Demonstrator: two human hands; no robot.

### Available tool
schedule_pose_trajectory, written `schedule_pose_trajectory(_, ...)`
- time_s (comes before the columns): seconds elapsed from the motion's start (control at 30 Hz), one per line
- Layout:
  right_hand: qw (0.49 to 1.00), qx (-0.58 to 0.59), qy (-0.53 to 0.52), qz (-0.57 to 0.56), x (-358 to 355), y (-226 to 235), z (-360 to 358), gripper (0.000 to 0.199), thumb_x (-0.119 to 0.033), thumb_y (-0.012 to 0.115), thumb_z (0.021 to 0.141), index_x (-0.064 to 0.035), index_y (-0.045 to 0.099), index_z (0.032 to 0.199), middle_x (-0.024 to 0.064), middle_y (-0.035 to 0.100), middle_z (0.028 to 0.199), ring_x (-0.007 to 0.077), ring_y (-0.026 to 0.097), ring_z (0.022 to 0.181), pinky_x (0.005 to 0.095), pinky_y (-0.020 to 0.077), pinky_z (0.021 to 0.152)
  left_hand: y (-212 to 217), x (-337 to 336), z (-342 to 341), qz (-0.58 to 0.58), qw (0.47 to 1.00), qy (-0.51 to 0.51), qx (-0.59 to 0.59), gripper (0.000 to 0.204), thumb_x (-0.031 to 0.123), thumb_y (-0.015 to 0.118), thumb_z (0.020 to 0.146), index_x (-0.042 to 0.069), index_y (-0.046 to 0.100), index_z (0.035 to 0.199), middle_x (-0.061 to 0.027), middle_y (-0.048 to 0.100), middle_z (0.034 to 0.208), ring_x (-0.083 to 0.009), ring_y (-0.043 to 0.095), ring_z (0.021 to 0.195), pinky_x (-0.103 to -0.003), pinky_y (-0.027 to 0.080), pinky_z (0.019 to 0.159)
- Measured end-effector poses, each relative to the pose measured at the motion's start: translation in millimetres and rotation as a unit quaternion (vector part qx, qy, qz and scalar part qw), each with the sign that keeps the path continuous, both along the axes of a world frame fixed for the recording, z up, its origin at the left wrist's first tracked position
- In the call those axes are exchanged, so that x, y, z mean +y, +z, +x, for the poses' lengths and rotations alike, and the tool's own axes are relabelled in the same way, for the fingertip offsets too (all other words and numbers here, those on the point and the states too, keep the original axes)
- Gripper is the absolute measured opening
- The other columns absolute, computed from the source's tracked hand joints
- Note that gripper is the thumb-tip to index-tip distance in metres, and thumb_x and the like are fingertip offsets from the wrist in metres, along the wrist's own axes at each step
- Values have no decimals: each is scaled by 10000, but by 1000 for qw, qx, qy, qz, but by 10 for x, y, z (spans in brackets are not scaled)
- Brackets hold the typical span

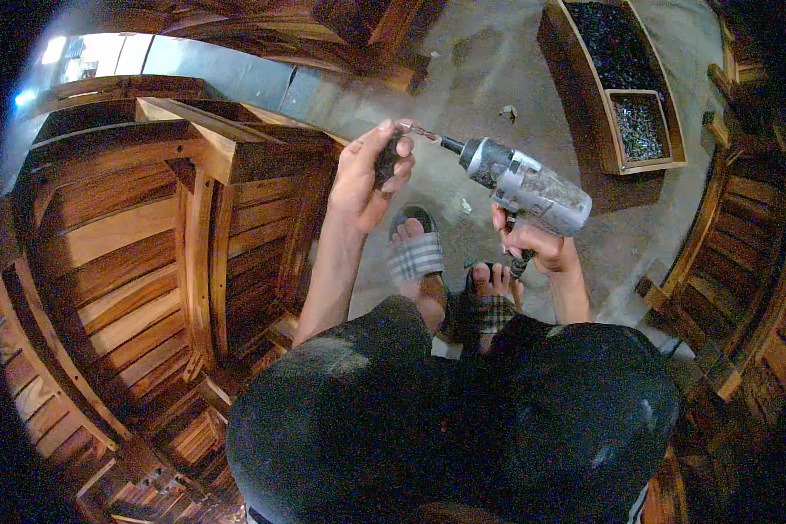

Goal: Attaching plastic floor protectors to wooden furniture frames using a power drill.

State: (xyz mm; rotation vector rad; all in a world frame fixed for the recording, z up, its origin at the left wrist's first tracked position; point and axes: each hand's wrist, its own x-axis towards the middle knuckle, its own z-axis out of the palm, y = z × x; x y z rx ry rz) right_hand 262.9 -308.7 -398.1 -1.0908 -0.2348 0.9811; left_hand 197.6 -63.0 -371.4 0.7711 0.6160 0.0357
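My right hand grips the handle of a worn grey power driver, which points up and to the left. Its long bit reaches to the fingertips of my left hand. Those fingers are curled around a small dark piece, its kind too unclear to name. Thumb and forefinger lie close by the bit's tip; whether a screw sits there I cannot tell.
A slatted wooden furniture frame stands at the left, and more slatted woodwork at the right. On the concrete floor rests a long wooden box holding dark pieces, with small shiny metal parts in its near compartment. My sandalled feet are below.
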Motion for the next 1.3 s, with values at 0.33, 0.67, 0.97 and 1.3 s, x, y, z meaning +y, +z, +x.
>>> schedule_pose_trajectory(0.33, 998, -13, 55, -27, -63, -31, -9, 373, -64, 595, 664, 69, 558, 1010, 75, 578, 799, 92, 480, 531, 221, 371, 462, 194, -11, 35, 50, 999, 0, 15, 331, 319, 494, 945, -2, 567, 977, -2, 507, 647, -76, 417, 491, -186, 271, 374)
schedule_pose_trajectory(0.67, 999, 23, -1, -25, 51, 116, 48, 350, -50, 600, 643, 42, 577, 980, 63, 571, 793, 87, 465, 524, 219, 370, 471, 283, 17, 172, 90, 995, -10, 35, 318, 309, 536, 927, -2, 561, 988, -5, 501, 638, -75, 399, 487, -190, 248, 393)
schedule_pose_trajectory(0.97, 997, 30, 7, 76, 237, 226, 290, 397, -8, 614, 712, -39, 567, 1105, 7, 598, 839, 54, 475, 545, 203, 353, 432, 477, 233, 412, -28, 999, -39, -21, 301, 331, 505, 937, 42, 518, 1021, 19, 433, 638, -69, 372, 503, -175, 254, 379)
schedule_pose_trajectory(1.3, 989, -60, -90, 98, 651, 83, 399, 411, 25, 555, 651, -29, 572, 1059, 6, 548, 790, 44, 435, 563, 195, 332, 430, 293, 420, 657, -12, 997, -40, -72, 347, 337, 425, 967, 64, 487, 1172, 34, 377, 684, -80, 352, 567, -179, 284, 418)
